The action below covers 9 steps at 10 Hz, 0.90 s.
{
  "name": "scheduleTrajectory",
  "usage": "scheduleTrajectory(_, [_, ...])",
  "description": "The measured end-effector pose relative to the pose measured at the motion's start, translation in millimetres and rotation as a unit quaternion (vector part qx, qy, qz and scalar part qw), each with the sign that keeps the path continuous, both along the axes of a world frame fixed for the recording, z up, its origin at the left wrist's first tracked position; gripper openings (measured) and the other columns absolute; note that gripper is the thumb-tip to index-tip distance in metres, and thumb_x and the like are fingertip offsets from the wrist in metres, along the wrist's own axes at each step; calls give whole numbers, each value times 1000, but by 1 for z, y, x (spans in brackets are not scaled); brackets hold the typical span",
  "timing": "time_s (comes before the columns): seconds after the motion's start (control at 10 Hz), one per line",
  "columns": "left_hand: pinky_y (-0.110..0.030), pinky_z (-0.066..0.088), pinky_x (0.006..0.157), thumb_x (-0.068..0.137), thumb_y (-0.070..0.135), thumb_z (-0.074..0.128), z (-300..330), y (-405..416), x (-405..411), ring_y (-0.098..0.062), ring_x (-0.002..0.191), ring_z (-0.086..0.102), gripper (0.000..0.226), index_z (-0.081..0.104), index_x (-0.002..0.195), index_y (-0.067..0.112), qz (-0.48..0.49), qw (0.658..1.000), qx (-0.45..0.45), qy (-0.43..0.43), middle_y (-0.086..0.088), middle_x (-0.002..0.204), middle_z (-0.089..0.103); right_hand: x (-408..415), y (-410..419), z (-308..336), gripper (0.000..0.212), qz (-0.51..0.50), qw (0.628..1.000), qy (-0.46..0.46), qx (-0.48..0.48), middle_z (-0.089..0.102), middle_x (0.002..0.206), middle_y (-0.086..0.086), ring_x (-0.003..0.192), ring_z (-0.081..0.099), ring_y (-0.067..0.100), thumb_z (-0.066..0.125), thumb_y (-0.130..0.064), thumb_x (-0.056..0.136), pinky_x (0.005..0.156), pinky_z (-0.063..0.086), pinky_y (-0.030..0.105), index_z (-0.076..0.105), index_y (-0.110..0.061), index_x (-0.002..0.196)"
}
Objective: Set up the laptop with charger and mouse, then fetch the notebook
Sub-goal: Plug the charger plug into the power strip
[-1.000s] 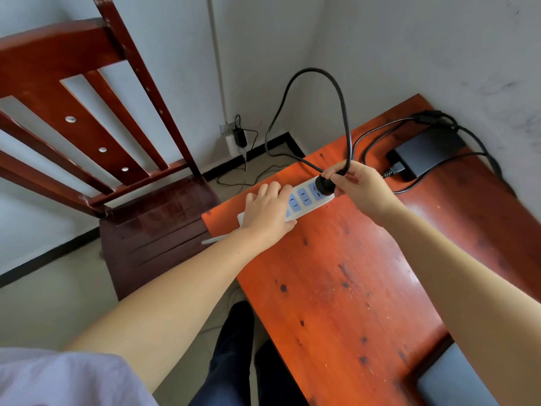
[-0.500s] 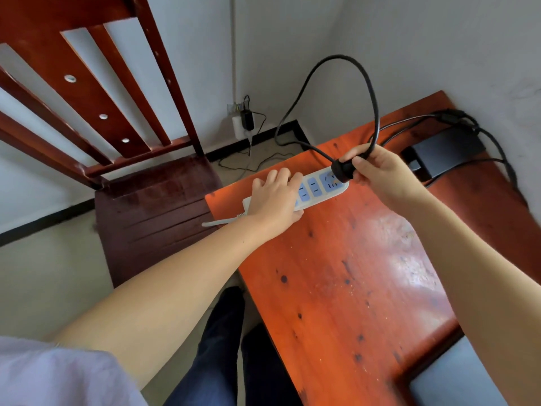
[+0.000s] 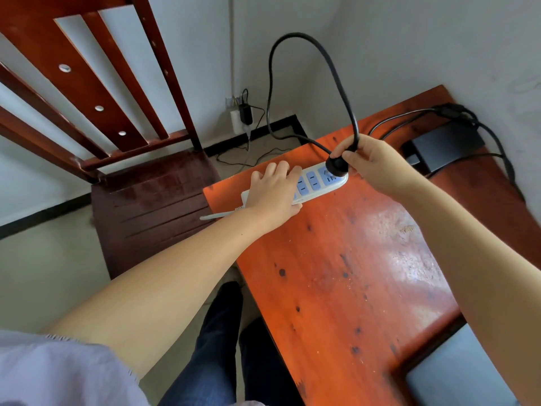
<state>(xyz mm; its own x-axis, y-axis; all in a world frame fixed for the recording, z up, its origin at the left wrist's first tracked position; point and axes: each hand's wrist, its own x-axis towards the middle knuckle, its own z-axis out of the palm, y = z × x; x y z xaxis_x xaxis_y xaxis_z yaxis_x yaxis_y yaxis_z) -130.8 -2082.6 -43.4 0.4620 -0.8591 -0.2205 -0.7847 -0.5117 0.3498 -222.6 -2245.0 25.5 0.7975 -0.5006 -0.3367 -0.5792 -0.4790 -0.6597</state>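
A white power strip (image 3: 317, 183) with blue sockets lies at the far left corner of the red wooden table (image 3: 351, 273). My left hand (image 3: 273, 194) presses flat on its near end. My right hand (image 3: 370, 165) pinches the black charger plug (image 3: 338, 166), which sits on the strip's last socket. From the plug the black cable (image 3: 336, 74) loops high up and back down. The black charger brick (image 3: 448, 143) rests near the wall at the far right of the table. A grey laptop corner (image 3: 456, 373) shows at the bottom right. Mouse and notebook are out of sight.
A dark red wooden chair (image 3: 152, 200) stands left of the table, its slatted back toward the wall. A wall outlet (image 3: 238, 115) with a small black adapter and thin wires sits low in the room corner. My legs in dark trousers are under the table's near edge.
My right hand has brought the plug down onto the strip's end socket. My left hand stays on the strip. The view has shifted slightly.
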Motion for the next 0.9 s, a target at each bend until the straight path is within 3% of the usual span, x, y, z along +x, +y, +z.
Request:
scheduleTrajectory(0.3, [-40, 33, 94, 87, 40, 58, -1, 0, 0, -25, 121, 37, 70, 26, 145, 17, -2, 1000, 1, -1, -6, 131, 41, -7, 10, -3, 19, -15, 1000, -19, -7, 61, 101, 1, 73, 52, 3, 43, -8, 95, 68, 41, 16, 57, -21, 94])
scheduleTrajectory(0.4, [-40, 34, 94, 86, 39, 59, -1, 0, -1, -26, 121, 38, 70, 26, 145, 17, 1, 1000, 1, -3, -6, 131, 41, -4, 12, -3, 5, -15, 999, -9, -32, 54, 100, 0, 73, 50, 4, 55, -17, 90, 64, 38, 14, 57, -21, 91])
scheduleTrajectory(0.5, [-39, 33, 94, 86, 39, 59, -1, 0, -1, -26, 121, 38, 71, 26, 145, 17, 0, 1000, 0, -4, -6, 131, 41, -2, 14, -7, 10, -35, 997, -5, -61, 50, 102, -2, 69, 49, 6, 59, -15, 86, 61, 37, 15, 55, -23, 90])
scheduleTrajectory(0.7, [-39, 33, 95, 87, 40, 58, -1, 1, -1, -25, 122, 37, 71, 25, 145, 17, 1, 1000, 0, -6, -6, 132, 41, 4, 10, -2, 19, -79, 995, 5, -61, 58, 108, -2, 79, 54, 11, 57, -11, 88, 70, 42, 22, 60, -20, 105])
scheduleTrajectory(0.8, [-39, 33, 94, 87, 40, 58, -1, 1, -1, -25, 122, 37, 71, 25, 145, 17, 1, 1000, 0, -7, -6, 132, 40, 3, 9, 1, 18, -104, 994, 10, -39, 61, 102, 3, 61, 57, 5, 56, -8, 89, 58, 47, 18, 61, -13, 106])
scheduleTrajectory(0.9, [-39, 33, 95, 87, 39, 58, -1, 0, -2, -25, 122, 37, 71, 25, 145, 17, 2, 1000, -1, -6, -6, 132, 40, -1, 9, 3, 15, -123, 992, 7, -8, 65, 95, 11, 62, 63, 13, 56, -2, 88, 68, 58, 29, 62, -13, 98])
